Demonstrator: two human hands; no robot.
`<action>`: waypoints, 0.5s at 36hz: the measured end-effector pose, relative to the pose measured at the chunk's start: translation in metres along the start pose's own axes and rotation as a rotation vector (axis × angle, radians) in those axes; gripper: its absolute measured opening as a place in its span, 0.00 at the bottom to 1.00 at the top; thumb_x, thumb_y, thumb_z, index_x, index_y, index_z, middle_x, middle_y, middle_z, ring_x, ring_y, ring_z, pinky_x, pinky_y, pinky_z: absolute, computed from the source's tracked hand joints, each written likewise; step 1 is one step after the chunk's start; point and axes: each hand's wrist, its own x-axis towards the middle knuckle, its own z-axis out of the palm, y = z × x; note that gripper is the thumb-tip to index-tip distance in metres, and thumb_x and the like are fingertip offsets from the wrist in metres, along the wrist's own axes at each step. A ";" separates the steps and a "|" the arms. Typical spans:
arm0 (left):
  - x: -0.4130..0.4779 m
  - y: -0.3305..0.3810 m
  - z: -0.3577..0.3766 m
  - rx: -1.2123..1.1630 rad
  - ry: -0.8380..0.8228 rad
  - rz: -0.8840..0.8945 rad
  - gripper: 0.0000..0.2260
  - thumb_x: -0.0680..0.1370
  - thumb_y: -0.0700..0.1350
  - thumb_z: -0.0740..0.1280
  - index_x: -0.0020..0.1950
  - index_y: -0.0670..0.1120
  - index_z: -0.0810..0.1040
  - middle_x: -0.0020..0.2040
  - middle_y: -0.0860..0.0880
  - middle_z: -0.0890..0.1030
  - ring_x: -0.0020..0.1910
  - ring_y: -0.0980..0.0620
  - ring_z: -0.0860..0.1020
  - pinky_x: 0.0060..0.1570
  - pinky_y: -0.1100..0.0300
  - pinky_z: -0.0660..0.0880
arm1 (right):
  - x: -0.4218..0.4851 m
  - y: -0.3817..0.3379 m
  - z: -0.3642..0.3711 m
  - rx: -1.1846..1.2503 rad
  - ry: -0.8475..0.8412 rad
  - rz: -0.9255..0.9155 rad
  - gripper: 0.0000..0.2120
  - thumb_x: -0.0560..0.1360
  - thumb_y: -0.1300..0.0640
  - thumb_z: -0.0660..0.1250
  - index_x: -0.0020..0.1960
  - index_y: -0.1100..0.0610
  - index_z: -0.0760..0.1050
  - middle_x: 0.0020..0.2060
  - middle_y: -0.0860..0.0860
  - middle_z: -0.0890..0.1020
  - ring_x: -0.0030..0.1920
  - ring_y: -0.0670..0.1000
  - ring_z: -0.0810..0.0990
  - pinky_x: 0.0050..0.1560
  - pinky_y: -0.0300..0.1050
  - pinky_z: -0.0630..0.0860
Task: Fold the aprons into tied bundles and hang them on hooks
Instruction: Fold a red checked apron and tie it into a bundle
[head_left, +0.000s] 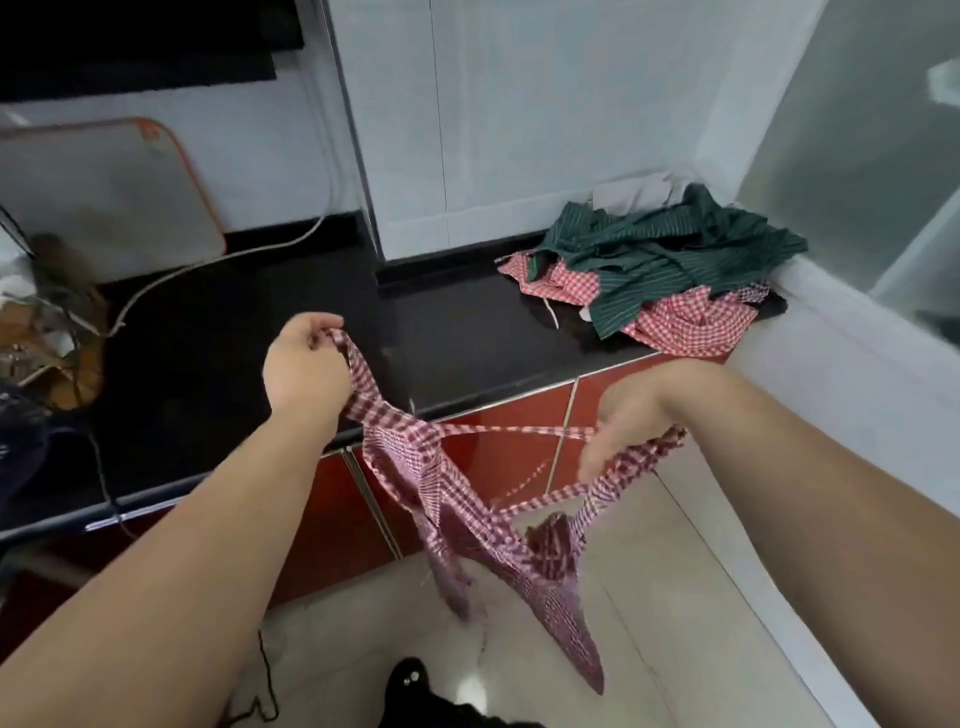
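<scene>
Far left on the bench (249, 322): pale board w/ orange rim (104, 192) leaning on the wall, white cable (218, 260) trailing over the black top. Not part of the job.

L hand (306, 364) is above the bench edge, fingers curled tight round one top end of the checked apron (415, 467). The apron hangs in the air in front of the red cabinet doors (514, 452), bunched and twisted. Its lower part dangles twd the floor (675, 597), not touching the bench. A thin strap (519, 430) runs taut across to the R hand (618, 426), which grips that strap + the other top end. Its fingers point down and are blurred, so the exact hold is unclear.

Far right, bench corner: a pile of loose aprons, green striped apron (670, 254) lying on top of red checked ones (685, 327), all crumpled, straps loose.

Progress, my read: early. Nothing folded or tied in view, no bundle, no hooks visible. The apron in hand looks to be at the shake-out/straighten stage, prob before the first fold. Left to do: fold + tie this one, hang it, then same for the pile, at least 2 more, exact count unclear.
</scene>
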 end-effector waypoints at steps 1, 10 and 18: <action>0.003 0.004 0.000 -0.028 0.016 -0.026 0.15 0.80 0.37 0.55 0.54 0.50 0.78 0.46 0.51 0.77 0.37 0.53 0.74 0.33 0.60 0.69 | 0.001 0.002 0.002 -0.100 0.033 0.023 0.23 0.64 0.39 0.74 0.48 0.56 0.76 0.51 0.52 0.79 0.51 0.54 0.78 0.53 0.47 0.77; 0.011 0.006 -0.007 -0.044 -0.065 -0.031 0.14 0.80 0.37 0.57 0.55 0.51 0.79 0.48 0.50 0.78 0.39 0.52 0.75 0.30 0.62 0.68 | 0.035 0.035 0.014 0.766 0.959 0.205 0.09 0.76 0.58 0.60 0.38 0.59 0.69 0.36 0.57 0.74 0.37 0.58 0.74 0.37 0.47 0.72; 0.002 0.021 -0.013 -0.211 -0.317 -0.183 0.14 0.80 0.36 0.57 0.53 0.48 0.81 0.42 0.50 0.78 0.28 0.57 0.68 0.28 0.63 0.64 | 0.003 -0.003 0.003 1.639 0.537 -0.417 0.07 0.77 0.56 0.66 0.54 0.57 0.76 0.45 0.52 0.81 0.31 0.40 0.76 0.34 0.34 0.74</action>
